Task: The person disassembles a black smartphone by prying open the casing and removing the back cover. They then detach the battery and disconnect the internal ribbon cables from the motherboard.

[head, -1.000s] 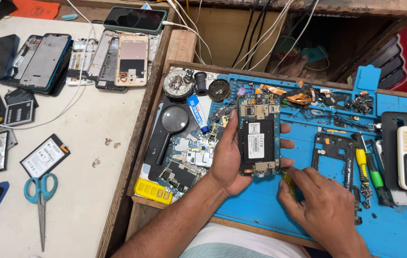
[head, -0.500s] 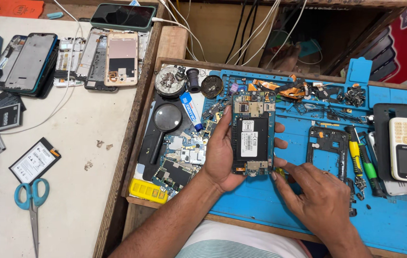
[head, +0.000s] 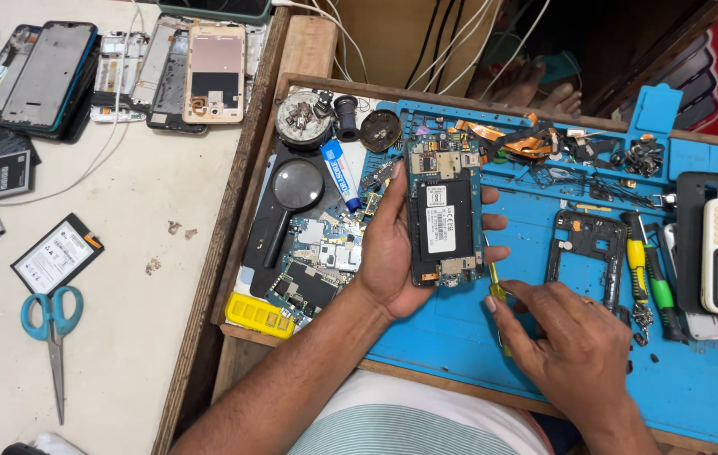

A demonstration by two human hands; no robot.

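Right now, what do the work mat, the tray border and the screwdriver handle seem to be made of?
Work mat: probably silicone or soft rubber, matte blue, with moulded compartments along its far edge.
Tray border: wood, bare brown and worn, with visible grain.
Screwdriver in the right hand: handle looks like glossy yellow plastic; too small to be sure. The left hand holds the opened phone.
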